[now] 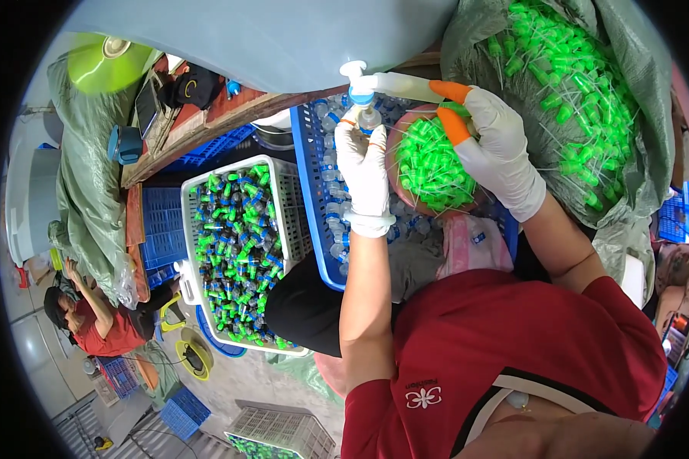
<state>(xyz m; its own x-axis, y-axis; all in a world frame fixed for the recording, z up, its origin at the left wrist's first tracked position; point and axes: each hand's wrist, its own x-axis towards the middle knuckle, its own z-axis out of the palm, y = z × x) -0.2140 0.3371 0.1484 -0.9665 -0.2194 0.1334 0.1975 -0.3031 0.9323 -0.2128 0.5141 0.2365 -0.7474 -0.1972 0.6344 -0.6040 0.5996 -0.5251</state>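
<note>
From the head view, my left hand (364, 164) grips a small clear bottle (370, 118) upright under the white tap (357, 76) of the pale blue tank (268, 38), so its mouth sits right below the spout. My right hand (494, 145) closes on the tap's white lever (402, 86). A bowl of green caps (432, 164) sits just beside, over the blue crate (308, 168); the white basket (241, 245) of capped bottles lies to its left.

We see a bright, evenly lit scene with soft, diffuse light and only faint shadows. Colours are saturated, and the green caps (429, 164) almost glow. The centre is sharp. Towards the round black rim, straight lines bend and details smear slightly.
</note>
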